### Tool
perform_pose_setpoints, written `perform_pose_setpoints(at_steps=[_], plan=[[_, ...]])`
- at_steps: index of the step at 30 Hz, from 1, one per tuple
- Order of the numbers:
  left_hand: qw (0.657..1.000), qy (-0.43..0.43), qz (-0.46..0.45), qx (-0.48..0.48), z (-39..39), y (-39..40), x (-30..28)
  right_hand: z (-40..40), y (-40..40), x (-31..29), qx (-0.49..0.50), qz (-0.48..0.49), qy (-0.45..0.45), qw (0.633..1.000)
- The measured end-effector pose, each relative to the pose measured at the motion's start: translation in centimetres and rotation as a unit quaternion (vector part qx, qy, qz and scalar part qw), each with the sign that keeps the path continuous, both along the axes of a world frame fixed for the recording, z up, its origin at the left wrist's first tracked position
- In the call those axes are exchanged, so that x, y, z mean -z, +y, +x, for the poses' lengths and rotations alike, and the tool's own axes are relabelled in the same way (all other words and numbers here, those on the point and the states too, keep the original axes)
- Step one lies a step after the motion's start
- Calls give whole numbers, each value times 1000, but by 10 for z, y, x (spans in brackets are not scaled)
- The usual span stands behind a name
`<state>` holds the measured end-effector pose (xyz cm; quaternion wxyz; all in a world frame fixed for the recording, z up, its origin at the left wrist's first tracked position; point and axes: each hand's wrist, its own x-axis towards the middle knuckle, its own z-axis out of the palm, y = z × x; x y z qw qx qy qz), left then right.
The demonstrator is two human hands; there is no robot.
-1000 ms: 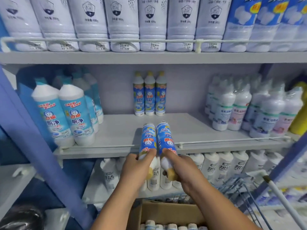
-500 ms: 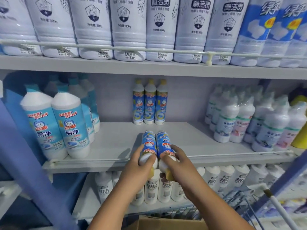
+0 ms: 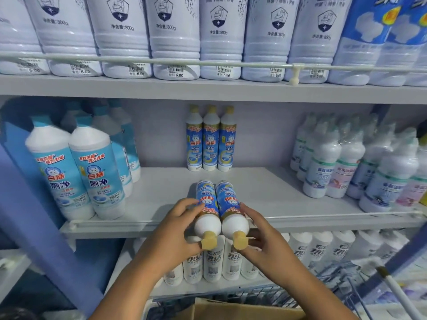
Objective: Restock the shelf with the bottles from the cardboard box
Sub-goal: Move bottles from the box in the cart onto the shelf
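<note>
My left hand (image 3: 178,229) grips one slim blue-labelled bottle with a yellow cap (image 3: 206,209). My right hand (image 3: 261,236) grips a second such bottle (image 3: 228,206) right beside it. Both bottles are tilted, bases pointing into the middle shelf (image 3: 265,192) above its front rail, caps toward me. Three matching bottles (image 3: 210,139) stand upright in a row at the back of that shelf. A corner of the cardboard box (image 3: 235,310) shows at the bottom edge.
Large blue-and-white cleaner bottles (image 3: 87,172) fill the shelf's left, white wrapped bottles (image 3: 346,162) its right. Big white bottles (image 3: 175,38) line the upper shelf, white bottles (image 3: 215,259) the lower one. A wire basket (image 3: 335,287) and a white pole (image 3: 402,294) sit lower right.
Both hands have carried the two bottles up and forward, from below the front rail to over the middle shelf. The view has lifted, so the box has dropped almost out of sight.
</note>
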<state>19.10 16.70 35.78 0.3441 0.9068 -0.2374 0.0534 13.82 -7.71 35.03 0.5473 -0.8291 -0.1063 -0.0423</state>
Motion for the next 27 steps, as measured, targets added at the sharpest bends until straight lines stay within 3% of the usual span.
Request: perform_pose_setpoints(at_steps=[6,12,20,24,27], plan=[[998,-51,-39,9,8,-2,6,15,-11,0,5,-133,-129,983],[989,-49,-135,28,26,-9,-23,40,-12,-38,-2,-84,-159,984],[972,40,-228,-41,93,-39,-95,128,-1,-103,96,-16,-114,989],[976,20,-189,-109,135,-52,-103,170,9,-120,122,-49,-67,989],[972,34,-191,-133,154,-56,-102,194,13,-116,123,-17,-26,992]])
